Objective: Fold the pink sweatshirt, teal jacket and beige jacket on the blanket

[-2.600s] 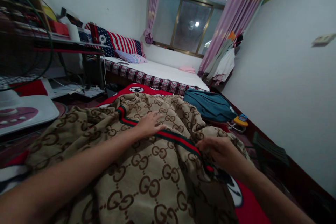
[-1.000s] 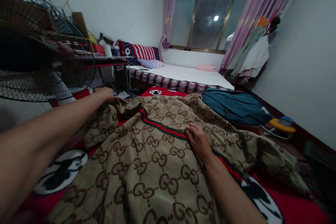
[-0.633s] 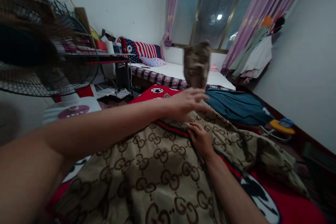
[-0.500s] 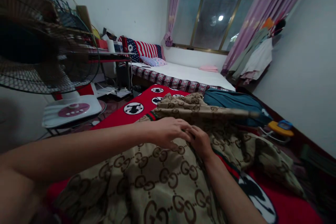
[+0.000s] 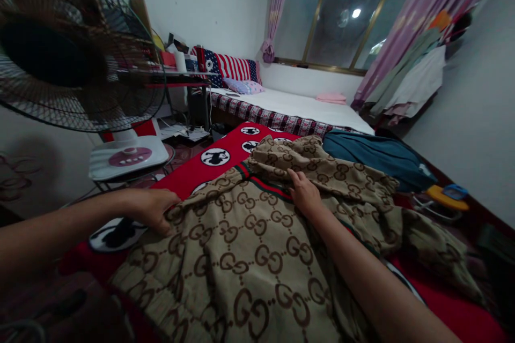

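Observation:
A beige jacket (image 5: 253, 236) with a brown interlocking-letter pattern and a green-red stripe lies spread in front of me. Its gathered edge shows at the lower left, and a sleeve (image 5: 354, 171) stretches to the right. My left hand (image 5: 155, 209) is at the jacket's left edge, thumb and fingers closed about the cloth. On the stripe near the middle, my right hand (image 5: 304, 193) has its fingers curled onto the fabric, gripping it. Part of the jacket is hidden under my right forearm.
The jacket rests on a red cover (image 5: 181, 174) with round black-and-white patches. A standing fan (image 5: 52, 59) is close on the left. Beyond are a white-topped bed (image 5: 281, 104), dark teal cloth (image 5: 370, 155) and a yellow seat (image 5: 446, 198) at the right.
My left hand has moved left, away from my right hand, to the jacket's left edge. The jacket front now lies flatter, and the raised sleeve has settled. The camera view has shifted slightly.

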`<move>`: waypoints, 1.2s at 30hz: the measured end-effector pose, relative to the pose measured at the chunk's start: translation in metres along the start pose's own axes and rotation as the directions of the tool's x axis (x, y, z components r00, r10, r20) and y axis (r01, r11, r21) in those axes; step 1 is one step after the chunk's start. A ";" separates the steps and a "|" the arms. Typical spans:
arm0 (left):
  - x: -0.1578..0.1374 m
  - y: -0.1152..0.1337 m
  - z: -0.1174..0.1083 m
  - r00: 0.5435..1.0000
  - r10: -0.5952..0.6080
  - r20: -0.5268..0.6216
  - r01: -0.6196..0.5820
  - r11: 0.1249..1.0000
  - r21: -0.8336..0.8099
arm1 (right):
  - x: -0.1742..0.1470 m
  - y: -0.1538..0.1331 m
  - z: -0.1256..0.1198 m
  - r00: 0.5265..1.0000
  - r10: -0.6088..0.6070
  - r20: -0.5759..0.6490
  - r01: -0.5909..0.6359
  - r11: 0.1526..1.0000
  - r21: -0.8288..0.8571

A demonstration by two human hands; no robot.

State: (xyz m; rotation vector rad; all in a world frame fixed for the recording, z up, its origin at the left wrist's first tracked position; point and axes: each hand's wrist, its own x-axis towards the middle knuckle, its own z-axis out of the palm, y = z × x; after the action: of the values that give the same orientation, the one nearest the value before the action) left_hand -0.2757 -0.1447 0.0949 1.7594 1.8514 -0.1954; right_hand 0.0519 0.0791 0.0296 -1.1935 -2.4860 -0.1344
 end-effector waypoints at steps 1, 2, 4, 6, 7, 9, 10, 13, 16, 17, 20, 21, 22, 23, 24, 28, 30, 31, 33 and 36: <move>-0.001 -0.001 -0.002 0.999 0.034 0.021 -0.033 0.999 -0.040 | 0.007 0.001 -0.004 0.999 0.016 0.029 -0.015 1.000 -0.008; -0.002 0.000 -0.007 0.998 0.064 0.029 -0.061 0.995 -0.079 | 0.015 0.002 -0.010 0.999 0.036 0.035 -0.036 0.999 -0.006; -0.008 0.014 -0.025 0.992 0.123 0.019 -0.119 0.979 -0.166 | 0.031 0.008 -0.023 0.995 0.091 -0.036 -0.090 0.996 0.023; -0.017 0.043 -0.046 0.983 0.181 -0.012 -0.178 0.952 -0.248 | 0.046 0.019 -0.035 0.972 0.143 -0.185 -0.130 0.988 0.077; -0.022 0.061 -0.054 0.979 0.203 -0.032 -0.203 0.939 -0.276 | 0.052 0.025 -0.039 0.950 0.164 -0.265 -0.140 0.984 0.108; -0.030 0.099 -0.063 0.963 0.261 -0.072 -0.271 0.921 -0.279 | 0.059 0.037 -0.042 0.896 0.203 -0.394 -0.145 0.974 0.172; -0.030 0.117 -0.060 0.944 0.311 -0.105 -0.328 0.910 -0.252 | 0.059 0.043 -0.041 0.869 0.225 -0.440 -0.147 0.968 0.204; -0.015 0.159 -0.026 0.884 0.443 -0.148 -0.462 0.877 -0.132 | 0.049 0.059 -0.023 0.815 0.293 -0.501 -0.178 0.948 0.264; 0.015 0.181 0.026 0.845 0.527 -0.087 -0.534 0.840 -0.095 | 0.029 0.074 0.006 0.795 0.384 -0.469 -0.259 0.915 0.309; 0.025 0.185 0.040 0.838 0.546 -0.017 -0.546 0.835 -0.064 | 0.022 0.079 0.016 0.794 0.411 -0.448 -0.283 0.902 0.324; 0.048 0.194 0.056 0.759 0.605 0.241 -0.598 0.794 -0.109 | 0.009 0.089 0.038 0.795 0.445 -0.413 -0.312 0.883 0.350; 0.053 0.196 0.052 0.716 0.609 0.342 -0.582 0.791 -0.189 | 0.007 0.091 0.042 0.793 0.443 -0.419 -0.308 0.884 0.352; 0.059 0.198 0.045 0.678 0.611 0.408 -0.547 0.791 -0.276 | 0.006 0.092 0.044 0.788 0.440 -0.431 -0.301 0.885 0.355; 0.064 0.200 0.036 0.671 0.617 0.410 -0.518 0.787 -0.337 | 0.005 0.093 0.045 0.782 0.440 -0.442 -0.291 0.884 0.365; 0.071 0.201 0.024 0.712 0.620 0.328 -0.517 0.780 -0.352 | 0.006 0.093 0.044 0.775 0.442 -0.453 -0.281 0.881 0.380; 0.117 0.196 -0.013 0.652 0.413 -0.636 -0.540 0.841 -0.008 | 0.008 0.093 0.036 0.735 0.477 -0.482 -0.271 0.858 0.436; 0.147 0.187 -0.017 0.442 0.222 -0.869 -0.405 0.914 0.027 | 0.008 0.091 0.030 0.700 0.498 -0.511 -0.280 0.850 0.445; 0.162 0.182 -0.014 0.403 0.145 -0.904 -0.335 0.942 0.002 | 0.007 0.090 0.027 0.674 0.508 -0.537 -0.280 0.848 0.450; 0.188 0.172 0.000 0.462 0.083 -0.883 -0.204 0.979 -0.014 | 0.004 0.087 0.020 0.610 0.525 -0.594 -0.280 0.844 0.458; 0.209 0.167 0.025 0.633 0.164 -0.757 -0.111 0.986 0.121 | -0.003 0.080 0.010 0.536 0.542 -0.647 -0.308 0.839 0.448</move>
State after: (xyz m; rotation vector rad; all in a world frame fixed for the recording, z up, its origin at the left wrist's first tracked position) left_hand -0.1029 0.0456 0.0168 2.2275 2.2491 0.6865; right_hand 0.1124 0.1297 0.0134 -1.2460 -1.3637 -0.1061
